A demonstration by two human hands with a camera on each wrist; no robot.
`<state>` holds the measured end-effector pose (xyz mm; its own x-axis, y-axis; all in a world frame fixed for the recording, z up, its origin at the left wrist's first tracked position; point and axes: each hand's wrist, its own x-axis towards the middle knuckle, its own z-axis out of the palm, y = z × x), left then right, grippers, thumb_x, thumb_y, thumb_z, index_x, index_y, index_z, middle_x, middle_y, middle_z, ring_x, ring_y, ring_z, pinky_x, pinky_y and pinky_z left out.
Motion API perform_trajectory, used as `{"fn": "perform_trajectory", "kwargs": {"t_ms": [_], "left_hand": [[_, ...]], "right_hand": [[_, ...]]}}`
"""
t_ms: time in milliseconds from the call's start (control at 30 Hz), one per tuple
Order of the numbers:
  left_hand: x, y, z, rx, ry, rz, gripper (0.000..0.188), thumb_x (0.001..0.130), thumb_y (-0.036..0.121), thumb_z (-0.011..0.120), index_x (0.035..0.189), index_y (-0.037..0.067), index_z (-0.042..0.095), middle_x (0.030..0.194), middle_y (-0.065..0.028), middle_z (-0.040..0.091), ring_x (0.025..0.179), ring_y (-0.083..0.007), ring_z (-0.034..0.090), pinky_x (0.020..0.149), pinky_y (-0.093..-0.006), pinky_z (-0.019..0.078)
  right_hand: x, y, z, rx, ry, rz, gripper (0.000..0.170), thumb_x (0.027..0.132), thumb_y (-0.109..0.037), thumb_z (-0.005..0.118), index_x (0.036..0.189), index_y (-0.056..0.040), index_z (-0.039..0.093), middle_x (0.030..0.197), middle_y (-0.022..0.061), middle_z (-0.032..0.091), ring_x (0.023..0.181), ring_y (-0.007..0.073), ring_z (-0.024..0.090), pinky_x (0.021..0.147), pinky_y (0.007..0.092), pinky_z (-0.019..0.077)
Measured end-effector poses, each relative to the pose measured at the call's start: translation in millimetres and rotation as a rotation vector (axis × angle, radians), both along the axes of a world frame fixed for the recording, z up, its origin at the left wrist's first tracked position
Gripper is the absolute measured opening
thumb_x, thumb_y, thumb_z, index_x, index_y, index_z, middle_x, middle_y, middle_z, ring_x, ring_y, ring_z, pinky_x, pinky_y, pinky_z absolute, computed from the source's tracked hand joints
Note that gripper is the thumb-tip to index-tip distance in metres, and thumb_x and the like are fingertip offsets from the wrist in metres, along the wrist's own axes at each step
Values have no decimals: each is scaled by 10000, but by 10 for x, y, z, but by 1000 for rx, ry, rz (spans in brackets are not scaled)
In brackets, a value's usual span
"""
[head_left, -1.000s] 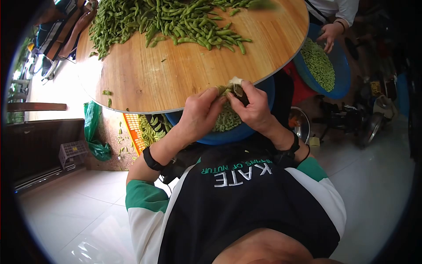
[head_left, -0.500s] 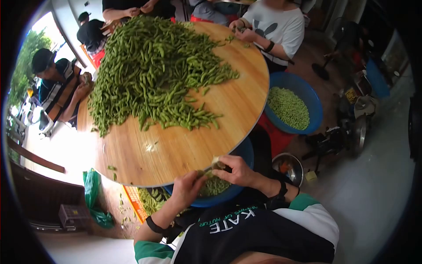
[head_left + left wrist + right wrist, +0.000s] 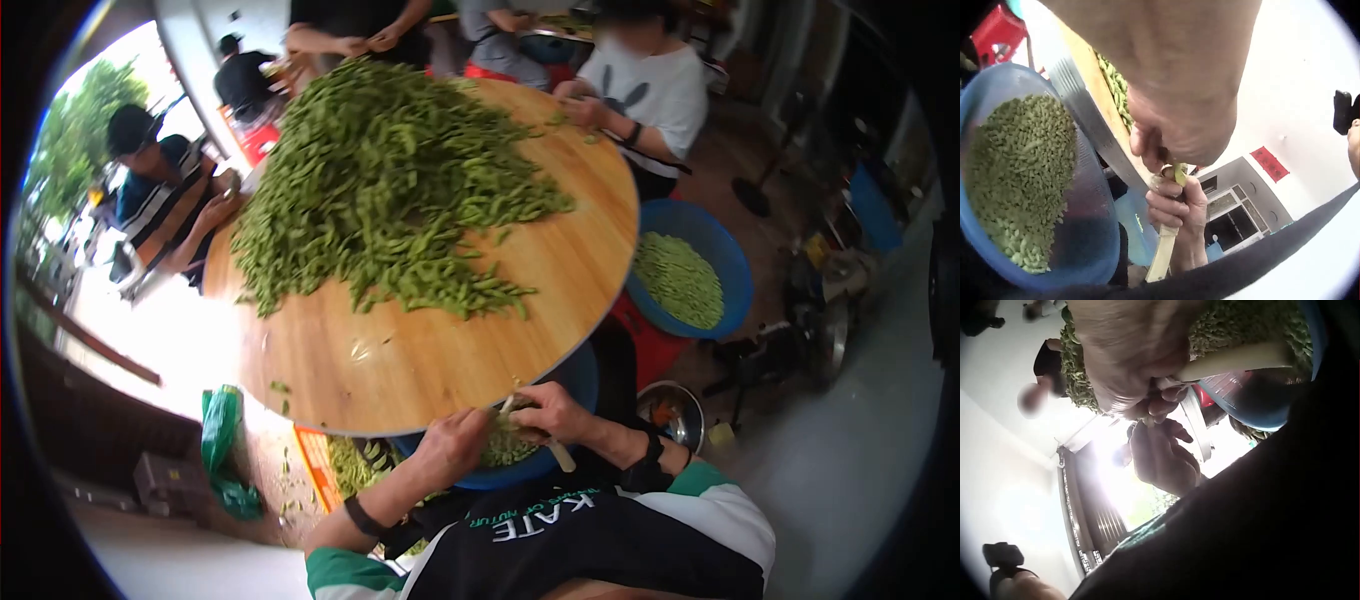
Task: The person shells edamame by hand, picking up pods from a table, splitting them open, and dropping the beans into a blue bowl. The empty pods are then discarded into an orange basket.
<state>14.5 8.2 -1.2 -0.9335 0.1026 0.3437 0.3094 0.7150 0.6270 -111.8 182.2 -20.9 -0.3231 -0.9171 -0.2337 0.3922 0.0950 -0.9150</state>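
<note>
Both hands meet at the near edge of the round wooden table, above a blue basin holding shelled green beans. My left hand has its fingers curled at a green soybean pod, seen between the two hands in the left wrist view. Fingers of my right hand curl around a pale flat strip, whose long end sticks out below them. The same strip crosses in front of the beans in the right wrist view. Palms and fingers partly hide the pod.
A large heap of soybean pods covers much of the table. Another blue basin of beans stands at right, near a steel bowl. An orange basket and green bag are at left. Several people sit around the table.
The head view has tilted up, bringing the whole heap and other people into sight. My hands stay close together over the basin. The strip's pale end now shows below my right hand.
</note>
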Motion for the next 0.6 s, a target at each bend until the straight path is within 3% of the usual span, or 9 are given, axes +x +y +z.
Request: {"fn": "perform_trajectory", "kwargs": {"t_ms": [200, 267, 467, 533, 600], "left_hand": [[-10, 34, -73, -135, 125, 25, 162, 687, -46, 571, 820, 18, 503, 709, -141, 491, 631, -332, 540, 533, -430, 436], [-39, -5, -96, -287, 187, 21, 163, 688, 11, 615, 818, 29, 519, 711, -108, 501, 634, -288, 554, 517, -384, 449], [-105, 47, -82, -239, 252, 144, 152, 681, 64, 642, 739, 66, 502, 667, -80, 472, 602, -270, 531, 511, -371, 430], [-120, 7, -22, -335, 285, 59, 140, 685, 44, 643, 783, 46, 543, 687, -96, 487, 608, -275, 513, 524, -372, 406], [-106, 0, -154, -356, 325, 118, 139, 686, 54, 648, 785, 47, 550, 694, -86, 489, 606, -264, 511, 529, -368, 407]], "right_hand": [[2, -94, -95, -32, -197, -49, 125, 874, -152, 561, 870, -28, 573, 583, 20, 507, 415, 78, 417, 362, 218, 290], [37, -133, -30, -7, -323, -101, 143, 876, -181, 580, 883, -38, 573, 595, 26, 522, 427, 76, 432, 363, 212, 296], [68, -160, -134, -30, -187, -59, 133, 876, -193, 601, 926, -73, 572, 612, 15, 541, 438, 70, 470, 375, 200, 315], [61, -170, -137, -57, -204, -73, 116, 869, -173, 598, 920, -73, 569, 612, 20, 538, 432, 70, 462, 374, 197, 312], [64, -197, -180, -106, -93, -77, 90, 851, -118, 579, 913, -56, 558, 608, 27, 530, 419, 70, 441, 369, 197, 304]]}}
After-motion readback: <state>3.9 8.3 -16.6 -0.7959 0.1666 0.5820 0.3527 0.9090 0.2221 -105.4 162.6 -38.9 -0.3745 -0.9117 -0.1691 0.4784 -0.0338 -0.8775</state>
